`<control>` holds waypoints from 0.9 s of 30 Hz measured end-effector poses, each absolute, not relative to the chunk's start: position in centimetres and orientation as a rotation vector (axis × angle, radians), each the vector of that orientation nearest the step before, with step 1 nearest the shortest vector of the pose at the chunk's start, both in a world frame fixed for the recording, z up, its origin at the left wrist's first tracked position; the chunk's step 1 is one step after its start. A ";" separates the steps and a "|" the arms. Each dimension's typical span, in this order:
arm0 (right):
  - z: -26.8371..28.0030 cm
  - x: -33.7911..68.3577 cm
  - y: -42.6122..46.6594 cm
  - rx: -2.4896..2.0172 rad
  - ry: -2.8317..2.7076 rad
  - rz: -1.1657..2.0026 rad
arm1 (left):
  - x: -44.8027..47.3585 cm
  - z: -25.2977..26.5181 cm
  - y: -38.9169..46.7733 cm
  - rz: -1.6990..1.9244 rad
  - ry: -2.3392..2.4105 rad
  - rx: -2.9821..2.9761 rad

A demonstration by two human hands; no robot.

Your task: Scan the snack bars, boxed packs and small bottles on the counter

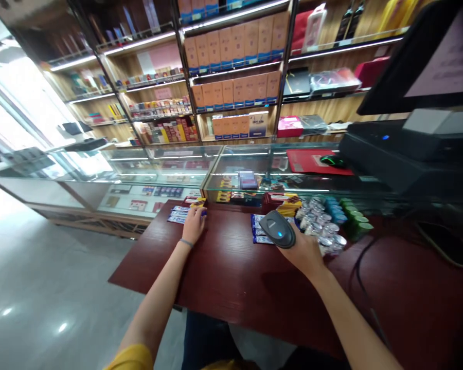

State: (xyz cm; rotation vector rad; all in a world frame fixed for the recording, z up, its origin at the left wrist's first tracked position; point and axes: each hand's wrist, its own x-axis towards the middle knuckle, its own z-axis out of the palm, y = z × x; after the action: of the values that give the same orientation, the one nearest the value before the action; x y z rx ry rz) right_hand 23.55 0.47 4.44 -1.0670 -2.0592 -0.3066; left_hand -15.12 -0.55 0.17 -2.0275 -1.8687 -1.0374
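Observation:
My right hand (304, 252) is wrapped around a dark grey barcode scanner (278, 229) with a lit blue light on top. Under and beside the scanner's head lie blue-and-white packets (257, 231), partly hidden by it. Over to the left, my left hand (194, 226) has its fingers curled over the right end of a smaller group of blue-and-white packets (177, 214); a bit of blue shows past the fingertips. Yellow and dark red chocolate packs (195, 201) lie just beyond that hand. More yellow packs (289, 204) sit behind the scanner.
Several silver-topped cans (316, 221), blue cans (335, 209) and green cans (355, 218) stand right of the scanner on the dark red table (224, 277). A glass display counter (170, 159) runs behind. A monitor (416, 67) and a black cable (358, 272) are at right.

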 end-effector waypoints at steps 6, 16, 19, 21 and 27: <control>3.2 20.9 -0.3 -0.837 -2.168 -0.116 | -22.5 -1.3 -2.8 -0.848 -1.964 -1.900; 1.3 19.6 -1.2 -0.719 -2.234 -0.024 | -25.3 -3.1 -4.0 -0.827 -2.102 -1.973; 1.3 19.7 -1.4 -0.700 -2.222 -0.044 | -25.4 -2.6 -4.2 -0.786 -2.108 -2.034; 1.4 19.8 -1.6 -0.684 -2.212 -0.066 | -25.3 -2.0 -4.4 -0.728 -2.105 -2.054; 1.9 20.0 -2.0 -0.690 -2.160 -0.139 | -22.8 0.1 -4.9 -0.752 -2.070 -2.127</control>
State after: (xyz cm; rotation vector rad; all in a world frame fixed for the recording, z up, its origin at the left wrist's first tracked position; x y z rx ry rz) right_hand 19.99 -2.02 1.89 -0.6902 -2.1604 -0.1394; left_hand -22.79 -4.94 0.11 -2.1273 -2.0699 -0.7521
